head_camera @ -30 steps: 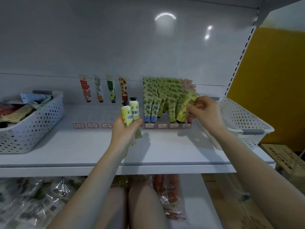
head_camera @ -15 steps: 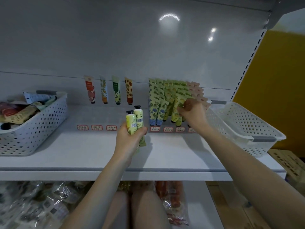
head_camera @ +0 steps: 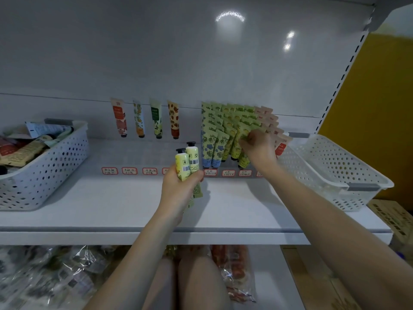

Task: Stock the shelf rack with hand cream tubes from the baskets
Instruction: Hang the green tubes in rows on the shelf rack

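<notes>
My left hand (head_camera: pixel 178 189) grips two yellow-green hand cream tubes (head_camera: pixel 187 163), black caps up, above the middle of the white shelf (head_camera: pixel 125 204). My right hand (head_camera: pixel 259 148) pinches a green tube (head_camera: pixel 244 156) in the stocked rows of green, blue-flowered and pink tubes (head_camera: pixel 223 130) at the back right. Four single tubes (head_camera: pixel 145 118) stand against the back wall to the left. A white basket (head_camera: pixel 44 166) at the left holds several mixed tubes. The white basket (head_camera: pixel 335 168) at the right looks empty.
Small red-framed price labels (head_camera: pixel 129 170) run along the rack front. Below the shelf lie clear plastic packets (head_camera: pixel 51 274) and wrapped goods (head_camera: pixel 234 271). A yellow wall (head_camera: pixel 380 97) and a cardboard box (head_camera: pixel 395 218) are at the right.
My right hand has moved left from the rows' right edge into the green tubes, setting its tube among them. My left hand has kept holding its two tubes in place.
</notes>
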